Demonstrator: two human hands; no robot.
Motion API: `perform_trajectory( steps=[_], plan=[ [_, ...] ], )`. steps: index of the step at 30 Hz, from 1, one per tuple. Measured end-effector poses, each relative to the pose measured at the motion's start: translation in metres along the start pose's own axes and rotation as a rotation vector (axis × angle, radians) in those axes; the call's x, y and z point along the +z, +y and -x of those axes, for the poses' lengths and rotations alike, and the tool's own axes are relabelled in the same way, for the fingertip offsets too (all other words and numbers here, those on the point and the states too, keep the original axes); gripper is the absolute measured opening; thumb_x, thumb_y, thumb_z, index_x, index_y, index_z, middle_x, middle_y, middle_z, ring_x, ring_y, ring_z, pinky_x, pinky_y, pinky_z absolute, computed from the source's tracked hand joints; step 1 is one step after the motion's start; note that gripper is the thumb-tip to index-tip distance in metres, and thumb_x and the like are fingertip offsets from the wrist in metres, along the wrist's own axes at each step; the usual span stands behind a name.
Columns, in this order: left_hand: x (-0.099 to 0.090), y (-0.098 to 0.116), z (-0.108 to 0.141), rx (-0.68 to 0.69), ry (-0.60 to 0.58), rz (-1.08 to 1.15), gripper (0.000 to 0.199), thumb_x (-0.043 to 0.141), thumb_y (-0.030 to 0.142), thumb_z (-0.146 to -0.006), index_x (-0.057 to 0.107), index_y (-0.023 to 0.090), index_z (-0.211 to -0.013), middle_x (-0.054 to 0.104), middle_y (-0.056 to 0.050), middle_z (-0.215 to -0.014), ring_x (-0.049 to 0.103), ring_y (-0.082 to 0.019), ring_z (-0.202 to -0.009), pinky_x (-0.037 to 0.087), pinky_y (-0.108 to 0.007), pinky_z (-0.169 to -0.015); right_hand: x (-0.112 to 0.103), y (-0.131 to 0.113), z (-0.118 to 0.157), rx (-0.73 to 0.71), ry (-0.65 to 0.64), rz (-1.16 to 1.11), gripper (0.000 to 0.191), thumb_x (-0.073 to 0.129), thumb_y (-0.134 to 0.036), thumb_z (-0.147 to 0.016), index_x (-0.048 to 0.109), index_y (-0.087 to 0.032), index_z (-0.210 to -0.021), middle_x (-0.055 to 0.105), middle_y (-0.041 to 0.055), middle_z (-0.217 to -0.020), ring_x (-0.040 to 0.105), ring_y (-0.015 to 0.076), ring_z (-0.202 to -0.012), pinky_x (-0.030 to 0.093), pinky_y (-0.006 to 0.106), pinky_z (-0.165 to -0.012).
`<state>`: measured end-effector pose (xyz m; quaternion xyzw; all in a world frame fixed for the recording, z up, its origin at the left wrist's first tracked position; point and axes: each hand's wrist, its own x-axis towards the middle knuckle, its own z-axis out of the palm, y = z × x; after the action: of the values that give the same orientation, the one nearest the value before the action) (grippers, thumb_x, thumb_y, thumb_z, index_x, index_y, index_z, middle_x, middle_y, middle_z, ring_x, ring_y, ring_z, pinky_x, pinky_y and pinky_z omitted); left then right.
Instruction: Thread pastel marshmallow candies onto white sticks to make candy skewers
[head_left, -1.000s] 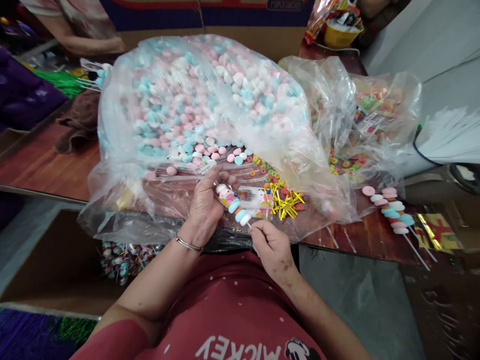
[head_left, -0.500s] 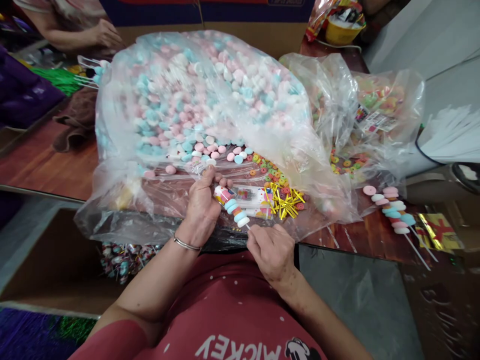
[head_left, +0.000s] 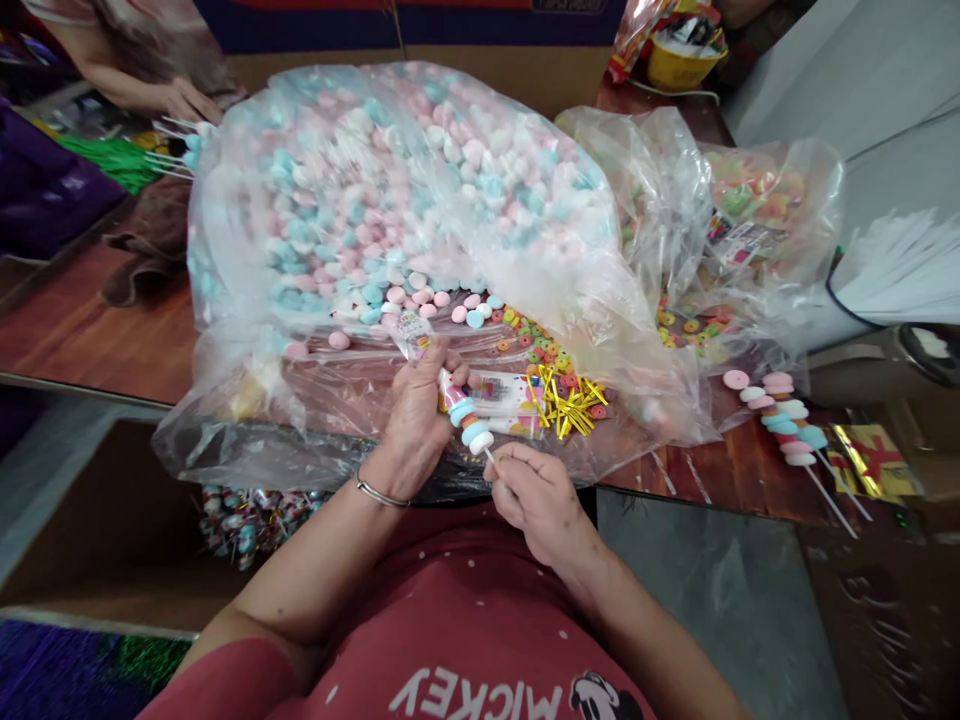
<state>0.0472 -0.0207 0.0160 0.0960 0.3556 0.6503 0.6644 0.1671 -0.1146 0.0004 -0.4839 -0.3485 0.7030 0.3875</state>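
My left hand [head_left: 417, 420] is closed around a clear printed wrapper [head_left: 414, 336], whose top end sticks out above the thumb. A candy skewer [head_left: 472, 428] of blue, white and orange marshmallow pieces and rings lies partly inside that wrapper, its upper part covered by the print and my fingers. Below, my right hand [head_left: 536, 500] pinches the skewer's white stick. Just beyond the hands lie a stack of flat printed wrappers [head_left: 510, 400] and a heap of gold twist ties [head_left: 566, 402].
A large plastic bag of marshmallows [head_left: 420, 180] fills the table's middle. Loose gummy rings [head_left: 536, 340] lie nearby. To the right rest unwrapped candy skewers [head_left: 791, 420] and a container of white sticks [head_left: 900, 270]. A cardboard box [head_left: 112, 530] holds wrapped skewers; a co-worker's hand [head_left: 184, 100] is upper left.
My left hand has shifted slightly right, and more of the wrapper's printed end shows above it. Less of the skewer shows outside the wrapper. The co-worker's hand has lowered.
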Motion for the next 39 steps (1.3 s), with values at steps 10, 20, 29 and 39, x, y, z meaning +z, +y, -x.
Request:
perform_trajectory(
  steps=[10, 20, 29, 39],
  plan=[
    [0.003, 0.002, 0.006, 0.031, -0.048, -0.028, 0.038, 0.081, 0.031, -0.075, 0.048, 0.016, -0.063, 0.046, 0.008, -0.055, 0.041, -0.002, -0.041, 0.042, -0.017, -0.043, 0.004, -0.005, -0.003, 0.122, -0.066, -0.29, 0.013, 0.058, -0.03, -0.071, 0.053, -0.019, -0.065, 0.03, -0.013, -0.037, 0.016, 0.0031, -0.034, 0.015, 0.019, -0.038],
    [0.0, -0.029, 0.029, 0.008, -0.164, -0.07, 0.037, 0.087, 0.032, -0.064, 0.059, 0.016, -0.082, 0.056, 0.006, -0.058, 0.056, -0.008, -0.054, 0.047, -0.02, -0.055, -0.008, 0.006, -0.015, -0.824, 0.436, 0.962, 0.023, 0.045, -0.023, -0.088, 0.062, -0.018, -0.074, 0.053, 0.0004, -0.052, 0.044, 0.0114, -0.048, 0.035, 0.026, -0.054],
    [-0.005, 0.002, 0.007, -0.045, -0.14, 0.048, 0.045, 0.089, 0.04, -0.057, 0.066, 0.013, -0.085, 0.066, 0.001, -0.068, 0.065, -0.014, -0.065, 0.055, -0.028, -0.065, -0.015, -0.004, 0.0, -0.139, 0.006, 0.08, 0.024, 0.051, -0.039, -0.084, 0.054, -0.019, -0.072, 0.035, -0.0106, -0.04, 0.024, 0.0051, -0.035, 0.019, 0.02, -0.037],
    [-0.003, -0.003, -0.004, -0.003, 0.122, 0.021, 0.024, 0.072, 0.018, -0.081, 0.055, 0.013, -0.064, 0.053, 0.004, -0.054, 0.053, -0.008, -0.047, 0.051, -0.022, -0.053, -0.021, 0.007, -0.003, -0.759, 0.379, 0.958, 0.019, 0.047, -0.022, -0.089, 0.059, -0.019, -0.074, 0.053, -0.0037, -0.051, 0.044, 0.0094, -0.046, 0.03, 0.024, -0.05]
  ],
)
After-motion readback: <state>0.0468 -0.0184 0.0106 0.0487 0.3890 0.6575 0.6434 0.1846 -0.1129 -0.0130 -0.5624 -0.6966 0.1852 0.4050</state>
